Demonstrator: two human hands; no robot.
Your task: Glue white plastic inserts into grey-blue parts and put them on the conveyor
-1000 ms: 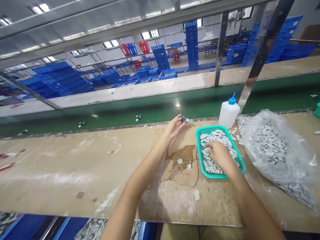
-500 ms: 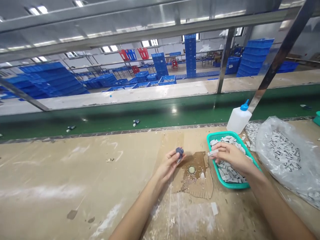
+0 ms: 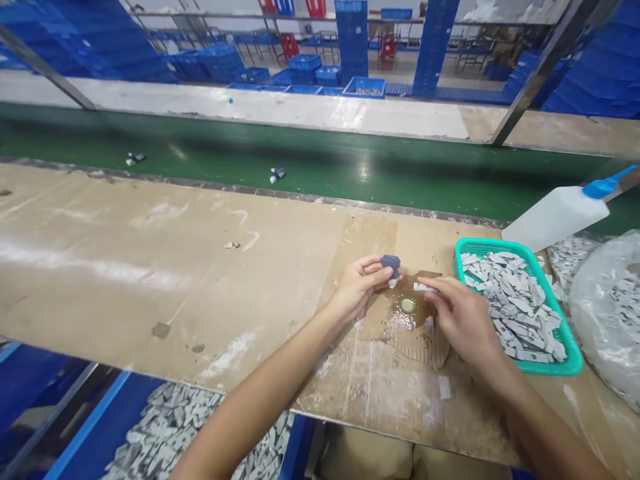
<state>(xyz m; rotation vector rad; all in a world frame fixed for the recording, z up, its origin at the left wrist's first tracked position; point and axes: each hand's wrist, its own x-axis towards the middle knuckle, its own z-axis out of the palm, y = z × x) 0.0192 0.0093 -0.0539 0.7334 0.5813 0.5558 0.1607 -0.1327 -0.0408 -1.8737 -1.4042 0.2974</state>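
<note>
My left hand (image 3: 361, 287) pinches a small dark blue-grey part (image 3: 390, 264) above a stained cardboard patch. My right hand (image 3: 463, 319) is closed on a small flat grey-white piece (image 3: 424, 287), held just right of the blue part. Between the hands, on the cardboard, lies a small round yellowish cap (image 3: 408, 305). A teal basket (image 3: 570, 365) full of several grey-white flat pieces sits right of my right hand.
A white squeeze bottle with a blue cap (image 3: 557, 213) stands behind the basket. A clear plastic bag of grey pieces (image 3: 610, 307) lies at the right edge. A green conveyor belt (image 3: 320, 167) runs behind the bench, carrying two small parts. A bin of grey pieces (image 3: 170, 433) sits below the bench.
My left hand came back from the belt edge with the blue part. My right hand left the basket with a grey piece and moved beside the left. The view tilted down.
</note>
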